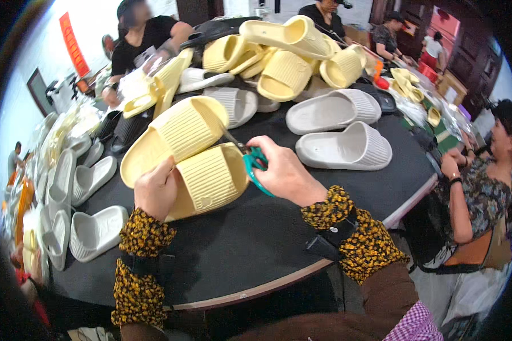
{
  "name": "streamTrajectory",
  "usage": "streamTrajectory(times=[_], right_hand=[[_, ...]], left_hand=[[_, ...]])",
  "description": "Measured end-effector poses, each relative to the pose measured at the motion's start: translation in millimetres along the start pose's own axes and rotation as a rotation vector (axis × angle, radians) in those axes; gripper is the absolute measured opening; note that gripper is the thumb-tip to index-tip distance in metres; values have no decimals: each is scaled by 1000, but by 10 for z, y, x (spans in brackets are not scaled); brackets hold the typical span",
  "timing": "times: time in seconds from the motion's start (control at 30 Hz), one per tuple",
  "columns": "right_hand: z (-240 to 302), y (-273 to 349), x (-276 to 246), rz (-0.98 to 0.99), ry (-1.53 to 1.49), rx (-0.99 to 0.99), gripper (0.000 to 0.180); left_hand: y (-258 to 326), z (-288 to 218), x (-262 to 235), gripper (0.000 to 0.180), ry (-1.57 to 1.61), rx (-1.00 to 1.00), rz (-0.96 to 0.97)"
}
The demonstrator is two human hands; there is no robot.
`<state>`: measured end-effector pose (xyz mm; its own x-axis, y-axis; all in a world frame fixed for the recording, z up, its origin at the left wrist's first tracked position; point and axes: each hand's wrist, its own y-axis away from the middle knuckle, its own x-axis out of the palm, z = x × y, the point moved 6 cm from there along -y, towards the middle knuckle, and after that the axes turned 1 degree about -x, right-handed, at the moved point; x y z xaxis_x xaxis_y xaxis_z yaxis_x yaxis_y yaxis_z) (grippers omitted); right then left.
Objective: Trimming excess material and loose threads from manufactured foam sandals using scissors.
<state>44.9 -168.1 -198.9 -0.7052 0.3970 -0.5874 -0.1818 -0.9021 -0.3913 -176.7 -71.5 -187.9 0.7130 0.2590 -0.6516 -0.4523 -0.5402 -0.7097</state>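
Observation:
A pair of yellow ribbed slippers lies side by side before me, the near slipper (210, 179) overlapping the edge of the far slipper (182, 131). My left hand (155, 186) is closed on the near slipper's sole edge, thumb on top. In my right hand (289, 170) are scissors (254, 166) with teal handles, fingers wrapped round the loops. Their blades point left into the openings of the slippers; the tips are hard to make out. Just right of that hand sits a grey slipper (347, 148), with another grey slipper (333, 111) behind it.
A pile of yellow slippers (284, 74) rises at the table's far side. Grey slippers (99, 233) and clear plastic bags (68, 128) line the left. The dark table (256, 244) has a curved near edge. A seated person (478, 193) works at right; others stand behind the pile.

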Motion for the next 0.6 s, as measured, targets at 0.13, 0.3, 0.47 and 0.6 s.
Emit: streamTrajectory(times=[0.13, 0.3, 0.47, 0.6], right_hand=[[75, -31, 81, -26, -36, -56, 31], [124, -6, -126, -67, 27, -74, 35], [84, 18, -113, 5, -96, -103, 35], [-163, -71, 57, -101, -34, -189, 31]], left_hand=[[18, 21, -92, 22, -15, 17, 12], [-66, -74, -62, 22, 5, -41, 99], [212, 1287, 323, 30, 15, 9, 288], [-122, 35, 259, 29, 189, 182, 61]])
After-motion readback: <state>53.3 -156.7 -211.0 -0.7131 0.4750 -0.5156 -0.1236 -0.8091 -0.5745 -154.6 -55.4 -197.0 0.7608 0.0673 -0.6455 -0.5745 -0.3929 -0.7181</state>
